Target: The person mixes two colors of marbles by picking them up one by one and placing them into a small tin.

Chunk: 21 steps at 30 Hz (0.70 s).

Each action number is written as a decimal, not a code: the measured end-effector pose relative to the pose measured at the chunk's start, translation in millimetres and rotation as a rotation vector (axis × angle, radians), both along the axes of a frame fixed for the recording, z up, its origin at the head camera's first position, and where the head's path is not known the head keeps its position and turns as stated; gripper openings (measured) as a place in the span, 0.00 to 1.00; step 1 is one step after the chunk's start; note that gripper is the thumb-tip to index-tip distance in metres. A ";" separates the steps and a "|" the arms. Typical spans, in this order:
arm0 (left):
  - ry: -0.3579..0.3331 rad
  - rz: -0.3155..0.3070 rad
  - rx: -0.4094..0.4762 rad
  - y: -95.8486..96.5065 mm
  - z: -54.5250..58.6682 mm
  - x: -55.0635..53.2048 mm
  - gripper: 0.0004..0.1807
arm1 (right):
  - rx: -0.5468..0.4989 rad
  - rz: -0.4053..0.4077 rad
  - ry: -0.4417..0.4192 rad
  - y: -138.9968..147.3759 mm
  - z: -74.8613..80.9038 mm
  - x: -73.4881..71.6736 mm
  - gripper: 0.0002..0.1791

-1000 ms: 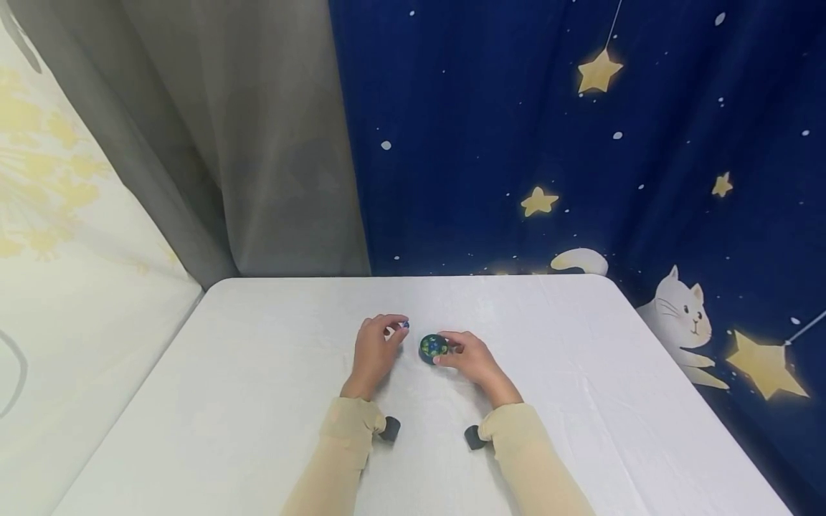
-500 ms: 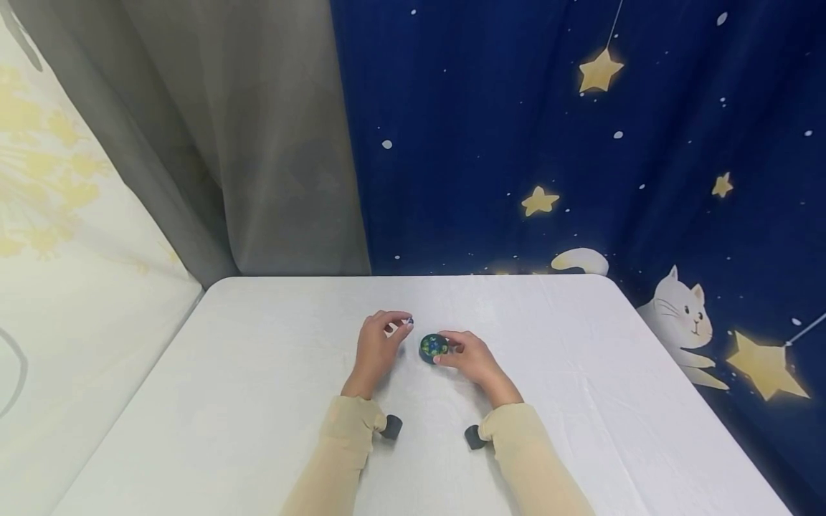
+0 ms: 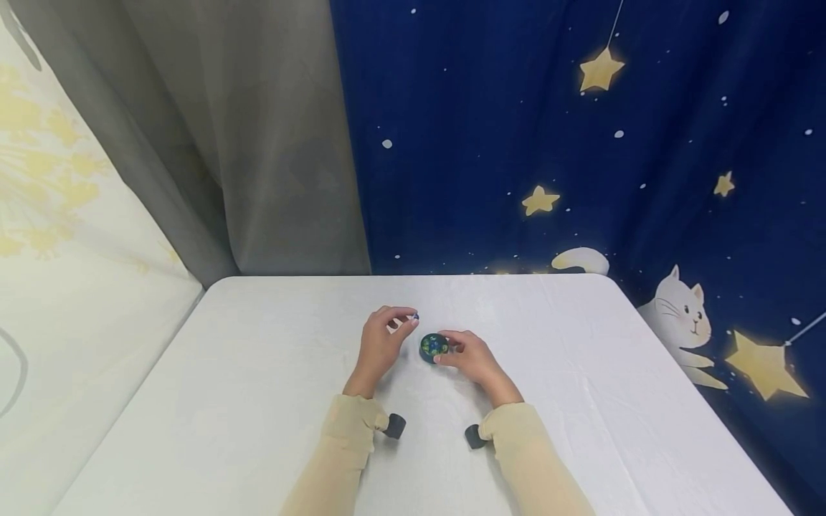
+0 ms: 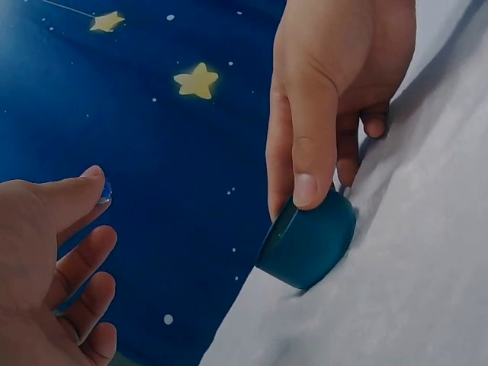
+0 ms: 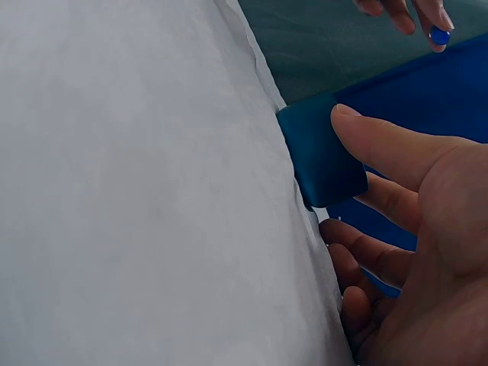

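Between thumb and index finger my left hand (image 3: 379, 347) pinches a small shiny blue marble (image 5: 440, 36), raised above the table to the upper left of a small dark teal bowl (image 4: 314, 242). The remaining left fingers are loosely bent. My right hand (image 3: 476, 360) grips the bowl's right side, with the thumb on the near wall and the fingers on the far one. The bowl stands upright on the table. Blue, green and yellow pieces (image 3: 434, 345) show inside it in the head view; both wrist views hide them.
A white cloth (image 3: 258, 401) covers the table. Behind it hang a grey curtain (image 3: 290, 179) and a dark blue curtain (image 3: 477, 129) printed with stars and a cat. Black wrist devices (image 3: 395, 426) sit at both cuffs.
My left hand has moved slightly right and away from me with the marble, drawing closer to the bowl's far side. My right hand and the bowl have stayed in place.
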<state>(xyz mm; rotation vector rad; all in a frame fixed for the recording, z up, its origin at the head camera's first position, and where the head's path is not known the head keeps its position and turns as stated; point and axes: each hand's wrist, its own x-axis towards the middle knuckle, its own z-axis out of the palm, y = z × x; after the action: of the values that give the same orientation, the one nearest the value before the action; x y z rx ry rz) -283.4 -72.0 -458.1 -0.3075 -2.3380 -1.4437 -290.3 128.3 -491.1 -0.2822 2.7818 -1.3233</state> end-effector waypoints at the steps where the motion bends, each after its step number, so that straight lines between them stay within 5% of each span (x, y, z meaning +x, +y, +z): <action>1: 0.000 0.000 0.003 0.5 0.2 0.3 0.10 | 0.001 0.000 0.000 0.0 0.0 0.0 0.27; 21: -0.042 -0.044 0.065 8.4 6.2 5.0 0.10 | -0.007 0.002 0.004 0.8 -2.4 -0.6 0.28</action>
<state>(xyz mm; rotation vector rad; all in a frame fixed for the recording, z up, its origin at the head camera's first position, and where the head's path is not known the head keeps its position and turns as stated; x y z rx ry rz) -278.4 -63.6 -451.9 -0.3146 -2.3255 -1.5576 -290.9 129.1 -493.6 -0.2885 2.7799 -1.3343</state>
